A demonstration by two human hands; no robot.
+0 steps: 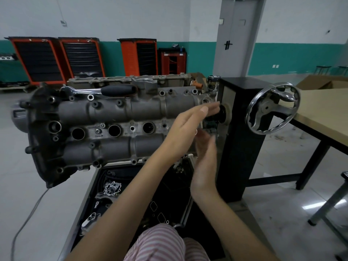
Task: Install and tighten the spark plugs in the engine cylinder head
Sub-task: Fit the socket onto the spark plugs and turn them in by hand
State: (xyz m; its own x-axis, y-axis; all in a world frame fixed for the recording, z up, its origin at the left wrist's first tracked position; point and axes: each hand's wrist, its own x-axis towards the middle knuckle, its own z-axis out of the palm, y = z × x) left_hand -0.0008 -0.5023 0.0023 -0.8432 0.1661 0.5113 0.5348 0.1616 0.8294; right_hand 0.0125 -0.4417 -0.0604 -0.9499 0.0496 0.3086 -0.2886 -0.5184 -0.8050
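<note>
Hands: I am holding both up in front of the right end of the cylinder head (105,117), near the middle of the frame.
Left hand (185,129): I am stretching its fingers out straight toward the right, gripping nothing.
Right hand (204,161): it is blurring just below the left one, fingers straight and relaxed, palm facing left; I cannot tell whether anything is lying between the two palms.
Cylinder head: it is sitting left of centre, tilting toward me, showing three dark plug wells (114,130) in a row.
Ratchet handle (118,90): it is lying along the upper edge of the cylinder head.
Stand (243,140): black column is carrying the head's right end, right of my hands.
Handwheel (273,108): chrome, hanging on the stand's right side.
Parts tray (88,193): it is lying below the head, holding metal pieces.
Tool carts (56,59): orange, standing along the wall at upper left.
</note>
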